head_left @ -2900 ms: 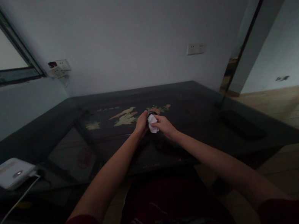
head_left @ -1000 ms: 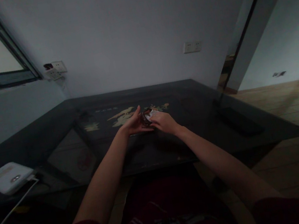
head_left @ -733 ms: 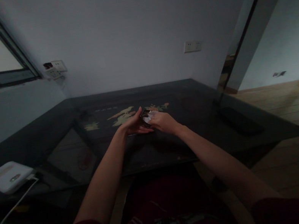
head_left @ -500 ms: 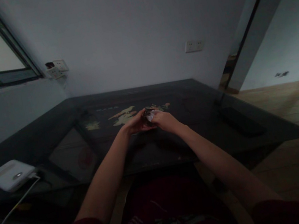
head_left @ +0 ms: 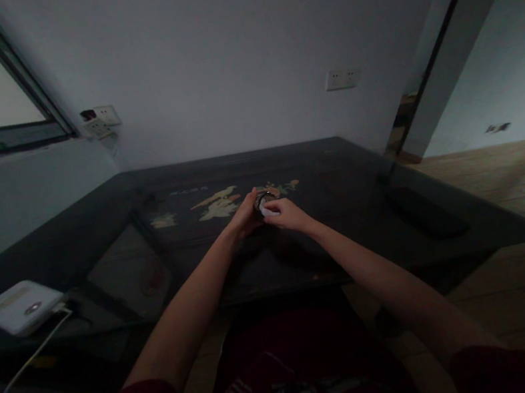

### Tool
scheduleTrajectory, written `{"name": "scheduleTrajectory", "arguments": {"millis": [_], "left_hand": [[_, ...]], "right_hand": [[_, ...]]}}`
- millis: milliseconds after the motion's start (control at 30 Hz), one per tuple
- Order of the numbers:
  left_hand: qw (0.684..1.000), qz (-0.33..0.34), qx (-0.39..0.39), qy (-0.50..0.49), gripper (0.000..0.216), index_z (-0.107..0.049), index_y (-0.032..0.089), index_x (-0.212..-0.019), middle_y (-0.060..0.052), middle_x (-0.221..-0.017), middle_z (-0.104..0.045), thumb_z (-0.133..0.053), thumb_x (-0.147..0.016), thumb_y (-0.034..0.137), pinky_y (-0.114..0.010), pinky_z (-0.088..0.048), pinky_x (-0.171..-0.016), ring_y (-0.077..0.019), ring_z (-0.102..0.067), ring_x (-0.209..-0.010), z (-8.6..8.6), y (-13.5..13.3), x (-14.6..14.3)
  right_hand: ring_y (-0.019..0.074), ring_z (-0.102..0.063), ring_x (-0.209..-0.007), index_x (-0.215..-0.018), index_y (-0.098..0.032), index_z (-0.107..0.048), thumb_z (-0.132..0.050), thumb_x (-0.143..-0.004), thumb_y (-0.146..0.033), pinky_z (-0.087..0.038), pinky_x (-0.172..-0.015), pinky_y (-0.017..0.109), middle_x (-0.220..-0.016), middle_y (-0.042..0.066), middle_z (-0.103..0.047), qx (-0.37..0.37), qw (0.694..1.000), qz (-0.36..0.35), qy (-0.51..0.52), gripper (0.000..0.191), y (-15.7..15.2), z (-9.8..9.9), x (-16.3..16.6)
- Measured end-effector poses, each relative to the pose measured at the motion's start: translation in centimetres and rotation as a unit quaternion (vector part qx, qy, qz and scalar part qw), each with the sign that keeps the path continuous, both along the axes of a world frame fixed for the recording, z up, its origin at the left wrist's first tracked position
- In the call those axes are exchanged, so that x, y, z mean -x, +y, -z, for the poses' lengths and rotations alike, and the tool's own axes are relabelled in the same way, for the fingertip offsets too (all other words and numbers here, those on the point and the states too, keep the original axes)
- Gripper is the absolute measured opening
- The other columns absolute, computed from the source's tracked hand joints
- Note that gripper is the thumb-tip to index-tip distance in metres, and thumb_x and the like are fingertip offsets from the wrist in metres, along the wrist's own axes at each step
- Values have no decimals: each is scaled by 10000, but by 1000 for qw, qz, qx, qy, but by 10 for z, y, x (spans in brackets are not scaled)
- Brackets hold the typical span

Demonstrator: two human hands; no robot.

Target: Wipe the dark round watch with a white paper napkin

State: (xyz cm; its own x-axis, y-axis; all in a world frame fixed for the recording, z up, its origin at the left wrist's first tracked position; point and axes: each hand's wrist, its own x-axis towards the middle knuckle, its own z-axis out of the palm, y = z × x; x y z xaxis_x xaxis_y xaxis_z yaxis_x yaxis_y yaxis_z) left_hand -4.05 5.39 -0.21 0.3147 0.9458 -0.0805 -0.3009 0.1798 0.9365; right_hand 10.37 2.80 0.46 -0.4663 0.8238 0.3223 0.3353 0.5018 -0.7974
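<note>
Small dark round object (head_left: 261,199): raised just above the middle of the dark glass table (head_left: 338,163), caught between both hands. Too dim and too small to say what kind of object. Cupped from the left by the left hand (head_left: 244,216), fingers curled round its side, probably to keep it steady and turned toward the other hand. Met from the right by the right hand (head_left: 290,214), fingertips pinched on a white tissue wad (head_left: 268,211) and pressing it against the near lower edge of the object. Both arms stretched well forward, likely so as to work over the table's painted centre rather than over the lap. At the near left, a white box (head_left: 20,305) with its cable (head_left: 22,364), well apart from the hands. To the right, a flat dark slab (head_left: 422,212) lying on the glass, untouched.
</note>
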Motion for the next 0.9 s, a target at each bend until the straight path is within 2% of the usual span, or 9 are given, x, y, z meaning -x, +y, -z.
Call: {"name": "scheduleTrajectory", "arguments": {"millis": [133,233,333,433,500,567,633,733,900], "left_hand": [[993,-80,-73,-54,304,-599,197,-988,-2,-767,-625,-547,-878,476,-212,-464,-582,-122,-580,-638,5,7,-7],[984,-96,-127,-80,262,-601,201,-1014,-9,-869,-640,-555,-876,419,-213,-485,-657,-121,-598,-725,7,11,-9],[978,-106,-153,-92,248,-597,194,-1032,-19,-910,-653,-544,-880,382,-212,-488,-665,-122,-605,-744,7,10,-10],[975,-125,-161,-84,251,-591,182,-1029,-23,-879,-660,-529,-882,375,-215,-484,-653,-122,-607,-719,10,7,-11],[975,-135,-161,-72,264,-594,178,-1024,-28,-879,-667,-517,-878,385,-226,-487,-670,-130,-616,-733,13,7,-12],[979,-138,-145,-47,274,-610,169,-995,-41,-891,-676,-511,-870,392,-232,-485,-665,-141,-624,-749,19,9,-11],[983,-134,-127,-14,273,-634,161,-955,-51,-904,-684,-513,-857,385,-227,-476,-625,-148,-627,-748,24,13,-10],[986,-114,-120,17,271,-666,169,-942,-52,-935,-698,-518,-840,373,-217,-465,-581,-151,-629,-743,30,17,-8],[985,-131,-114,4,229,-673,169,-877,-39,-861,-701,-538,-809,341,-210,-472,-625,-136,-625,-721,31,23,-10]], "right_hand": [[152,-595,-700,-918,-152,-659,-610,-639,-180,-450,-690,255,-761,8,-672,157,958,0,240,284,1,2,9],[160,-613,-715,-965,-165,-653,-606,-633,-177,-472,-708,262,-783,19,-691,171,934,12,314,336,0,1,15],[153,-604,-688,-1003,-162,-639,-612,-656,-198,-469,-680,254,-776,17,-686,157,939,-7,307,350,-1,2,15],[136,-574,-641,-995,-150,-635,-591,-687,-196,-439,-627,230,-745,0,-659,115,969,-19,219,314,1,4,9],[140,-573,-663,-951,-136,-645,-556,-699,-158,-427,-636,229,-745,2,-646,53,993,-13,106,268,2,4,4],[164,-600,-747,-922,-126,-661,-520,-710,-103,-432,-698,245,-802,29,-666,-32,999,-2,-35,256,1,2,0],[192,-627,-852,-951,-135,-677,-493,-723,-49,-434,-770,265,-918,66,-699,-105,978,9,-177,305,-4,-2,-2],[217,-650,-924,-1080,-174,-667,-454,-781,-18,-453,-809,296,-1060,109,-709,-162,924,40,-345,400,-15,-5,0],[253,-606,-1119,-1193,-73,-620,-361,-909,-63,-440,-968,356,-1215,211,-645,-259,859,112,-427,384,-19,4,15]]}}
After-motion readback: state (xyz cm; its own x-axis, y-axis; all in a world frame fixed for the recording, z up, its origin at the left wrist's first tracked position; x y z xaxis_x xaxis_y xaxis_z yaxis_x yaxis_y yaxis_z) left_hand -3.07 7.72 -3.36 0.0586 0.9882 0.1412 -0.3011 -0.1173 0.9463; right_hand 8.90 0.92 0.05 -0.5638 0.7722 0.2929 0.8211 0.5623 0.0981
